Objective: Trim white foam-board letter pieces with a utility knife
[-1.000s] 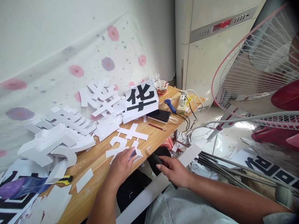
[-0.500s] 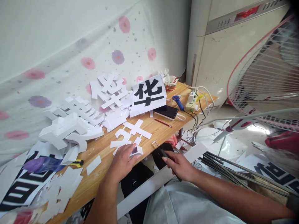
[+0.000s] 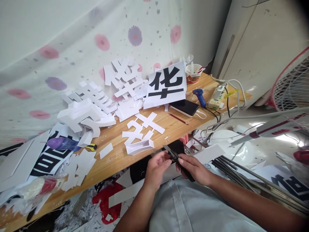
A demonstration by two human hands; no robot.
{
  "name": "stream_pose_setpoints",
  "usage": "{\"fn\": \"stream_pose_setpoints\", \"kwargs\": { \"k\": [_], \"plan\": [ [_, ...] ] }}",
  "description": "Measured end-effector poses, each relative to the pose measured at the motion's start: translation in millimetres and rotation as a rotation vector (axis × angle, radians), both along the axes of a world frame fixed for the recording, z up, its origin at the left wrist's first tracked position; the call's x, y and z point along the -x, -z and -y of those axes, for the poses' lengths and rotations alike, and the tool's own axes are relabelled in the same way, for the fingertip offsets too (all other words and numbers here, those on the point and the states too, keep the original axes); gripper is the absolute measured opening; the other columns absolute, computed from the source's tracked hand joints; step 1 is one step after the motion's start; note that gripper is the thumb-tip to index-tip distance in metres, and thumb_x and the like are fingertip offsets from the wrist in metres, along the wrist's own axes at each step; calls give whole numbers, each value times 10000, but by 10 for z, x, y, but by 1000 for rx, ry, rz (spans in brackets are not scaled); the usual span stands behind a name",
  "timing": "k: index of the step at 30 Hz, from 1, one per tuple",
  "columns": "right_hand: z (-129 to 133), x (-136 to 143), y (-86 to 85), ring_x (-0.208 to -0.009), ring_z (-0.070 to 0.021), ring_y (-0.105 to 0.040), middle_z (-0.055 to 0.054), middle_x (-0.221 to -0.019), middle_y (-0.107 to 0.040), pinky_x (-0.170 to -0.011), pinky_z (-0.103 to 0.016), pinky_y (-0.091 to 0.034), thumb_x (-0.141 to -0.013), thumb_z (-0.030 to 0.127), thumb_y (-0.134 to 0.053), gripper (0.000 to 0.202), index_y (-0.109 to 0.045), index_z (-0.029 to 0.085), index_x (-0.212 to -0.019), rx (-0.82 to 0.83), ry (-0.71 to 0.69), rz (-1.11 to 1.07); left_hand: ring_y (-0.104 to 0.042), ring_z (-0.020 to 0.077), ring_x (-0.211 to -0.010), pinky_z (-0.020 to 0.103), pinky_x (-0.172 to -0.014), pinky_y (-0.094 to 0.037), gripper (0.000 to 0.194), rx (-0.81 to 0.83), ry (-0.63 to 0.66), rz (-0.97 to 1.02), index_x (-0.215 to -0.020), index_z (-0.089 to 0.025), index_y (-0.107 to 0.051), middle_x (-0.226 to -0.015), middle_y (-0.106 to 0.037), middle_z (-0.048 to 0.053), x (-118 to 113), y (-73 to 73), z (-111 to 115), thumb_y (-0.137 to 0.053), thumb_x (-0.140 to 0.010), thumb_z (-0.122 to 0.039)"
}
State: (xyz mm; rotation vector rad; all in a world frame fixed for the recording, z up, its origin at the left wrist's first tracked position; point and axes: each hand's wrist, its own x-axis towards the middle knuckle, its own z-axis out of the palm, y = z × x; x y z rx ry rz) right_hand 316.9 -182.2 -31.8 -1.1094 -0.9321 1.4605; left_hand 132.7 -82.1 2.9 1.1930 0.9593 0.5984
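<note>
My right hand is closed around a black utility knife, its blade pointing up and to the left. Against the side of the knife, close to the blade end, my left hand has its fingers curled together; whether they pinch anything is hidden. A long white strip lies across my lap beneath both hands. Just beyond, on the table edge, stands a folded white strip piece. Behind it lies a flat white cut-out character in several strokes.
On the wooden table are a printed character sheet, a phone, a red pencil, a blue glue gun and a power strip. White letter pieces pile up at the left. A fan stands right, above metal rods.
My left hand has left the folded white piece, which stays on the table edge, and moved right to the knife. The view has shifted, so the table sits further right and higher.
</note>
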Motion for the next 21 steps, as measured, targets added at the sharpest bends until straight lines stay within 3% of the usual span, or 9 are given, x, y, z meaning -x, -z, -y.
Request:
{"fn": "stream_pose_setpoints", "kwargs": {
  "k": [2,5,8,12,15,16,18,20,21],
  "plan": [
    [19,15,1,-589,-141,-556,-4,-789,-647,-553,-273,-399,-1045,782,-534,624,-681,190,-911,14,-52,6,-725,214,-915,339,-866,-571,481,175,-51,113,-1116,-160,-850,-1026,-803,106,-57,64,-20,-975,-758,-456],
    [30,42,51,-581,-140,-543,9,-766,-633,-547,-267,-405,-1033,791,-550,623,-676,193,-908,36,-95,1,-687,176,-814,319,-798,-562,424,272,-178,148,-954,-145,-852,-886,-765,67,-132,117,-21,-1012,-702,-446],
    [36,36,139,-582,-136,-543,18,-748,-605,-552,-261,-396,-1046,777,-543,619,-658,189,-891,51,-122,-8,-666,155,-778,295,-774,-547,369,255,-259,124,-767,-132,-801,-797,-734,53,-175,142,-21,-1006,-711,-433],
    [45,-75,205,-588,-127,-545,22,-754,-598,-557,-251,-385,-1057,764,-540,612,-635,187,-878,66,-179,-2,-682,147,-782,285,-762,-558,365,227,-445,175,-842,-149,-801,-828,-750,41,-124,140,-116,-1008,-701,-415],
    [18,-188,171,-606,-127,-552,17,-778,-613,-573,-250,-398,-1039,776,-564,612,-627,188,-880,54,-185,1,-671,131,-746,285,-774,-566,345,151,-553,231,-869,-173,-792,-772,-724,10,-25,147,-160,-961,-785,-462],
    [1,-211,150,-611,-129,-550,19,-769,-605,-578,-251,-400,-1033,780,-571,613,-631,189,-884,46,-162,1,-678,142,-745,299,-778,-571,364,136,-516,223,-869,-172,-798,-775,-736,22,3,160,-144,-934,-814,-505],
    [-40,-215,109,-620,-134,-545,27,-744,-580,-585,-252,-399,-1025,784,-581,609,-648,190,-911,30,-115,-9,-719,193,-794,343,-807,-584,413,160,-309,151,-903,-151,-829,-843,-788,80,32,205,-62,-926,-814,-543],
    [-76,-163,87,-620,-134,-534,32,-728,-566,-586,-254,-398,-1023,782,-586,604,-666,189,-942,7,-115,-18,-754,249,-917,382,-891,-587,470,168,-77,78,-1072,-145,-861,-1019,-831,133,21,271,55,-957,-786,-506],
    [-88,-124,84,-621,-135,-532,31,-731,-570,-585,-255,-402,-1023,782,-585,604,-673,189,-951,-10,-131,-18,-754,258,-918,390,-897,-586,515,159,-22,58,-1128,-148,-863,-1054,-836,141,5,307,111,-962,-776,-511]
  ]
}}
